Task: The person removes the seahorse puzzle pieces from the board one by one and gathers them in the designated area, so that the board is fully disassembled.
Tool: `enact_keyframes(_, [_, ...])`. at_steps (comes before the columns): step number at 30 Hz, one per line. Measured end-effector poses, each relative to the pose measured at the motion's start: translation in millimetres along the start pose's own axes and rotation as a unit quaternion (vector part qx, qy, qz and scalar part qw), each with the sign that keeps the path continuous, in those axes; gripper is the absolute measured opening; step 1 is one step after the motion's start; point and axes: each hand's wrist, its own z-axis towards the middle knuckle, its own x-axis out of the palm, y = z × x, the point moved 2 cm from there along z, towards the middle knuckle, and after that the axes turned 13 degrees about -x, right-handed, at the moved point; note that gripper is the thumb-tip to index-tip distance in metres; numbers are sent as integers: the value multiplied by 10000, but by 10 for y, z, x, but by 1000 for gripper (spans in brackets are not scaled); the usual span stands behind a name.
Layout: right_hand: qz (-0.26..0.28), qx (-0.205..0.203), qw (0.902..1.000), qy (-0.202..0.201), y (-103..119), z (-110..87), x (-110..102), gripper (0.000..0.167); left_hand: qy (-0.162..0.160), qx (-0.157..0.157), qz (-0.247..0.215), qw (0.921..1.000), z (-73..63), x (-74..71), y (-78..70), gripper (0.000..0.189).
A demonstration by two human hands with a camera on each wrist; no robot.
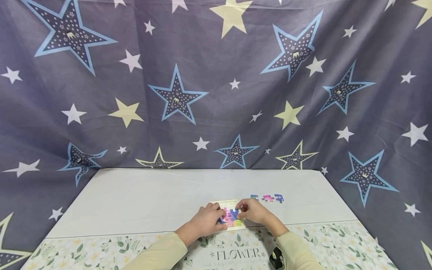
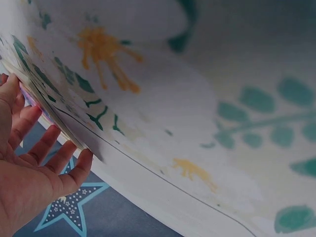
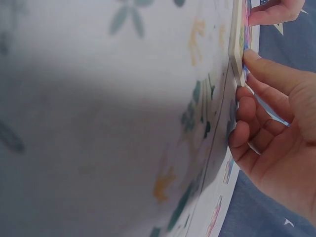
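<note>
A jigsaw puzzle in a pale wooden tray point(image 1: 221, 203) lies on the table, its filled part pink, blue and yellow-green. My left hand point(image 1: 206, 220) rests over the tray's left side, fingertips on the pieces. In the left wrist view the left hand's fingers point(image 2: 44, 143) are spread loosely along the tray edge. At the tray's right side my right hand point(image 1: 253, 210) pinches a blue puzzle piece point(image 1: 233, 213) between thumb and index finger. In the right wrist view the right hand's thumb point(image 3: 271, 69) reaches over the tray's rim, and its other fingers are curled beside it.
Behind the right hand lie several loose puzzle pieces, among them a pink one point(image 1: 268, 198) and a blue one point(image 1: 279, 198). A floral cloth point(image 1: 162, 249) covers the table's near part. A black object point(image 1: 276, 258) sits by the right sleeve. A star-patterned curtain point(image 1: 209, 48) hangs behind.
</note>
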Motion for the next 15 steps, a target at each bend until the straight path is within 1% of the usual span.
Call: enact_keyframes(15, [-20,44,10000,-23,-4,11,-2,19,77,-70,-60,9999,2,-15,-15,43])
